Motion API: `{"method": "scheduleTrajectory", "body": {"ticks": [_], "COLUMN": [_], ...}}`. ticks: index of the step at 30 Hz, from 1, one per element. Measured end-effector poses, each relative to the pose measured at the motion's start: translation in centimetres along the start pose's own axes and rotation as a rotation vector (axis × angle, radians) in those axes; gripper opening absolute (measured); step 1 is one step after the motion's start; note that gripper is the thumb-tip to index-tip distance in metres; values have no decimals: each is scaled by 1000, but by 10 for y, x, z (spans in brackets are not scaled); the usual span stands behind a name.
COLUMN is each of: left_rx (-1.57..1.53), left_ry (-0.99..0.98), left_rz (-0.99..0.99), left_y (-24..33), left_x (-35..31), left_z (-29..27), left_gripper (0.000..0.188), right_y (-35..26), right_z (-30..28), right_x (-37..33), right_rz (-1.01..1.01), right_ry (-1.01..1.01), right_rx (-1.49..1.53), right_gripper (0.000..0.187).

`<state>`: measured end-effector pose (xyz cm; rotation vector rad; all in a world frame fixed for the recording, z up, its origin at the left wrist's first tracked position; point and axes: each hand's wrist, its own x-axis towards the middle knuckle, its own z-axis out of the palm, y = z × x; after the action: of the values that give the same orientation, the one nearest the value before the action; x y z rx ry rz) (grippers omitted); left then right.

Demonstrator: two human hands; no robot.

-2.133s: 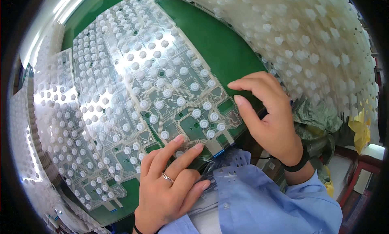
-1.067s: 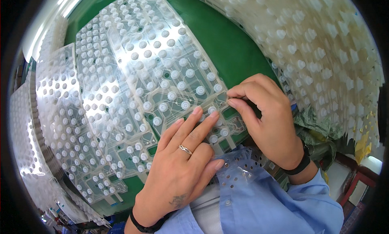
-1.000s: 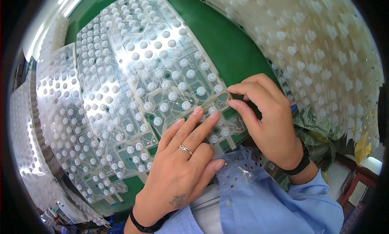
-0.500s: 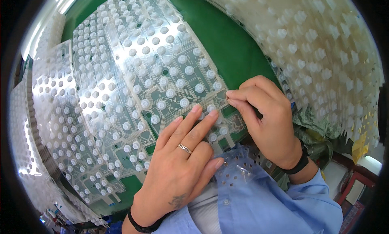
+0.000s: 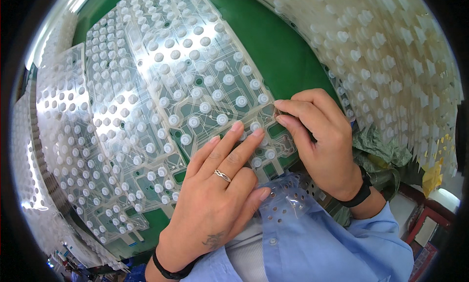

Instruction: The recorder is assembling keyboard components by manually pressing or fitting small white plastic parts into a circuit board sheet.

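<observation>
A clear keyboard membrane [image 5: 227, 99], printed with fine traces and dotted with white rubber domes, lies in front of me on the green tabletop. My left hand [image 5: 215, 184] rests on its near part, fingers stretched out and fingertips pressing on the film; a ring and a black wristband show. At the membrane's right edge, my right hand [image 5: 312, 140] holds the film's rim between thumb and index finger, the two tips a little apart. What exactly sits between those tips is small and hard to make out. More domed membranes [image 5: 115, 111] lie to the left, overlapping.
A tall stack of domed sheets [image 5: 381, 62] rises on the right, and another stack [image 5: 34, 160] stands at the far left. Green tabletop [image 5: 273, 52] shows between. Crumpled green plastic [image 5: 383, 145] hangs at the right, and clear perforated film [image 5: 283, 199] lies against my blue shirt.
My right thumb and index fingertips have parted slightly at the membrane's edge. The left hand has stayed almost in place, and the view has shifted a little.
</observation>
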<state>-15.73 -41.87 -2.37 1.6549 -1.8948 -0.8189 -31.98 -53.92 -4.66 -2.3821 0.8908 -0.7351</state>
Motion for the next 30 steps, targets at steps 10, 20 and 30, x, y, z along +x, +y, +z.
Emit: {"method": "scheduleTrajectory", "body": {"ticks": [10,20,30], "left_rx": [3,-9,-80], "left_ry": [-3,4,49], "left_rz": [2,12,8], "left_y": [-1,-2,-5], "left_x": [0,-2,-2], "left_z": [0,0,0], "left_gripper": [21,22,20], "right_y": [1,-1,-24], "right_z": [-2,-17,-34], "right_x": [2,24,0], "right_rz": [3,261,-47], "right_ry": [-56,-323,-283], "right_rx": [39,202,243], "right_gripper": [10,5,13]}}
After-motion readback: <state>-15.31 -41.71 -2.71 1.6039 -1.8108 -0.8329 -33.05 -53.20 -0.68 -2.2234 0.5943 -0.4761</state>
